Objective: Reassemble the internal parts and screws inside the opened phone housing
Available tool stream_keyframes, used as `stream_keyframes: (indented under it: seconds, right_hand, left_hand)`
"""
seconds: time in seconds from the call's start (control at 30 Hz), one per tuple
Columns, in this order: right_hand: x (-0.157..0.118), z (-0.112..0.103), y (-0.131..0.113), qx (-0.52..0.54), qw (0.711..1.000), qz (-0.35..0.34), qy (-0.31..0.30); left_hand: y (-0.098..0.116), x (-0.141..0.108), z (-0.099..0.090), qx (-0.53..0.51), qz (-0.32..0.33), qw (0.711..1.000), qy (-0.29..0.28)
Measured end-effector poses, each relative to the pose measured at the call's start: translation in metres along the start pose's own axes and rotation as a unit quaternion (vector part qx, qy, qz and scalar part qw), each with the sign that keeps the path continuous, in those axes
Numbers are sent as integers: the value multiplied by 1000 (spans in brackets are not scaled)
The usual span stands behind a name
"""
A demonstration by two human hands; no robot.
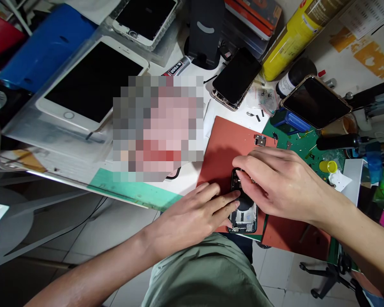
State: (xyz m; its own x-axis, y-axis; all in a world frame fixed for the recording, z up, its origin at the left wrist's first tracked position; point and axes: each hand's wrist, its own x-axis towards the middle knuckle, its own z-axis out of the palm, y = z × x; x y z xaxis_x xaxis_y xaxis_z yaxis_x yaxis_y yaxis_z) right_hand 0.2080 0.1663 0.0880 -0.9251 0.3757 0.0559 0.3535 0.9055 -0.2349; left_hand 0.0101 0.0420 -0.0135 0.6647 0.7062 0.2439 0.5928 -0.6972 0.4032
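Observation:
An opened phone lies on the red-brown mat, its inner parts and a dark round patch exposed. My left hand grips its left side, with the fingertips on the edge and over the inside. Above the phone's upper end, my right hand is closed in a pinch. Whatever sits between those fingers is hidden by the hand. Just beyond the right knuckles, a small metal phone part rests on the mat.
A white phone lies at the left, and a dark phone screen lies at the back. Another phone leans at the right. A yellow can stands behind. Small scraps and a yellow cap litter the green mat.

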Motion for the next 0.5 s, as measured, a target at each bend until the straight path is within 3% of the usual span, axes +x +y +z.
stream_keyframes:
  seconds: [0.3, 0.5]
  right_hand:
    - [5, -3, 1, -45, 999, -18, -25]
    - [7, -3, 2, -25, 999, -30, -10]
  left_hand:
    - [-3, -1, 4, 1, 1, 1000, 4]
    - [-5, -3, 9, -11, -1, 1000, 2]
